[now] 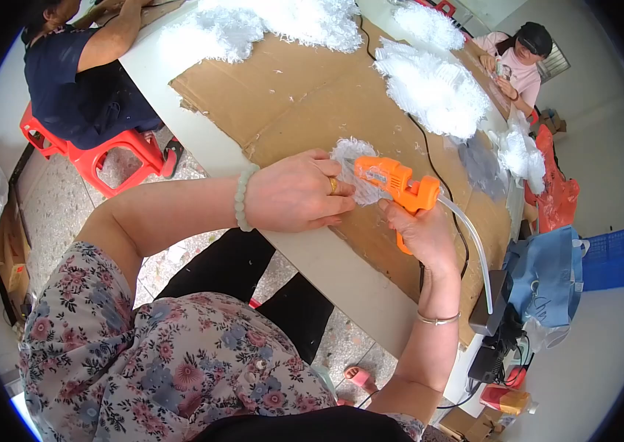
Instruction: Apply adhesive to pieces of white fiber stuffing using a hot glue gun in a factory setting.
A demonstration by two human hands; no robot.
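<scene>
My right hand (422,234) grips an orange hot glue gun (393,179) with a clear glue stick (472,230) trailing from its back. The gun's front lies over a small white fringed piece (349,151) on the cardboard, hiding part of it; the nozzle tip is hard to make out. My left hand (293,190), wearing a ring and a bead bracelet, holds the left edge of that same piece with its fingertips.
Brown cardboard (305,96) covers much of the table. White fringed heaps (430,88) lie beyond my hands. A black cord (430,151) crosses the cardboard. A blue bag (544,272) and power adapters (492,361) are at right. Co-workers sit at far left and far right.
</scene>
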